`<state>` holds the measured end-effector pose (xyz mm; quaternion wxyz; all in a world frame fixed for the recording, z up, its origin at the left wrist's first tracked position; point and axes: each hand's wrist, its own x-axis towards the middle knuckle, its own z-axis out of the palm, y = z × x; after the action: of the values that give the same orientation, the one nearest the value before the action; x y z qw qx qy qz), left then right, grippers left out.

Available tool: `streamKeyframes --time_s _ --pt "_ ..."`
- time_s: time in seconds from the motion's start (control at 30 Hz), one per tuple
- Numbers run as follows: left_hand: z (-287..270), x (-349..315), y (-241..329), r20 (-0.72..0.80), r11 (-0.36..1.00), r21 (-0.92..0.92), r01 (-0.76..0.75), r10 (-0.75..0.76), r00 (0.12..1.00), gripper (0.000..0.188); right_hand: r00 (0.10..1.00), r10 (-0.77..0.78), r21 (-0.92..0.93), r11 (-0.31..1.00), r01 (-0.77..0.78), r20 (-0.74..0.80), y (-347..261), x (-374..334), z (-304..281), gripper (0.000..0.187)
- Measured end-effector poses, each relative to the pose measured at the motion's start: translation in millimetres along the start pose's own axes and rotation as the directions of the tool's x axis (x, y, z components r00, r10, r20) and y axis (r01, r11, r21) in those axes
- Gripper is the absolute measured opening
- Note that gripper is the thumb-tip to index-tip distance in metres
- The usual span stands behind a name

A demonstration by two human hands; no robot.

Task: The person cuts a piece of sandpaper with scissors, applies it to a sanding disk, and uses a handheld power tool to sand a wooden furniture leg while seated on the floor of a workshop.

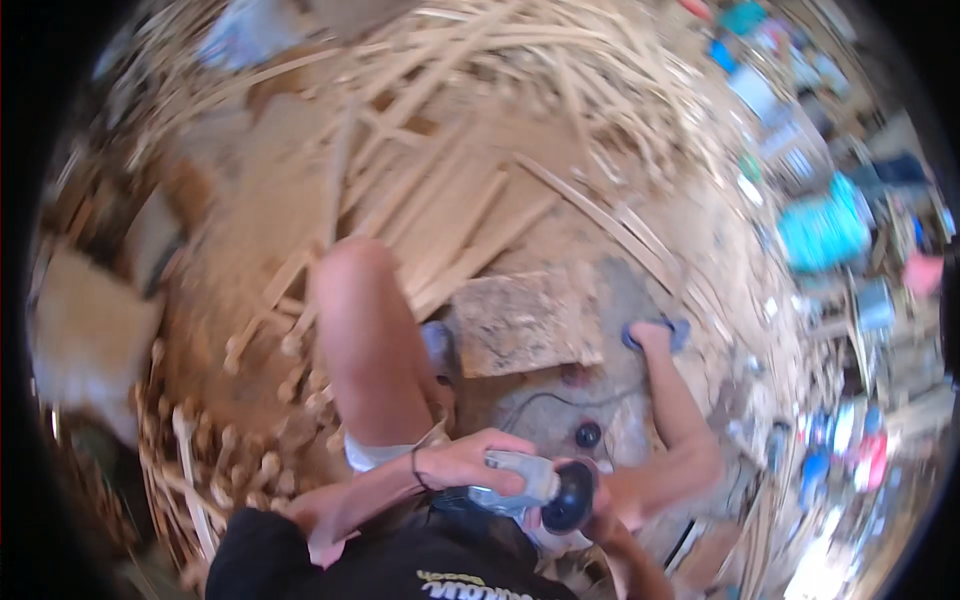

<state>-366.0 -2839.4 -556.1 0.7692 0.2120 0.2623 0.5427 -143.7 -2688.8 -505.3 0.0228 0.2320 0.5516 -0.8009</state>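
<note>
Held close to my body is an angle grinder (510, 481) with a grey head and a dark body. My left hand (478, 460) is closed around it from the left, a dark band at the wrist. A black round pad (570, 497) sits on the grinder's head, facing up. At the pad's right rim, my right hand (603, 512) is closed against it, with its fingers partly hidden behind the disc. On the floor between my legs lies a small black round piece (587, 434), near a dark cord (540, 396).
A low worn wooden block (525, 320) stands in front of me. Long wooden strips (430, 200) cover the floor beyond it. Several turned wooden pieces (265, 470) are heaped at the left. Blurred clutter, including a turquoise bundle (825, 228), lines the right side.
</note>
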Motion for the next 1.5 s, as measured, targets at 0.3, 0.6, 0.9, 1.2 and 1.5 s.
streamKeyframes --time_s 0.3,0.6,0.9,1.2,1.5 --pt "-9 -7 9 -0.078 0.985 -0.166 0.034 -0.048 0.996 0.076 0.773 -0.456 -0.874 -0.023 0.485 0.441 -53 14 -8 0.107" --pt "5 9 10 -0.105 0.994 -0.066 0.092 -0.099 0.990 0.094 0.938 -0.347 -0.573 0.775 0.268 -0.030 -27 1 -12 0.071" --pt "14 16 9 -0.152 0.998 -0.026 0.049 -0.052 0.987 0.088 0.501 -0.809 -0.844 0.012 0.536 0.307 -23 3 -15 0.085" --pt "19 13 8 -0.173 1.000 0.023 0.015 -0.011 0.985 0.085 0.974 0.202 0.259 0.940 -0.223 0.105 -26 -1 -6 0.062" --pt "17 9 12 -0.118 0.999 -0.040 0.020 -0.024 0.993 0.083 0.705 -0.661 -0.787 0.279 0.550 0.258 -16 3 5 0.098"
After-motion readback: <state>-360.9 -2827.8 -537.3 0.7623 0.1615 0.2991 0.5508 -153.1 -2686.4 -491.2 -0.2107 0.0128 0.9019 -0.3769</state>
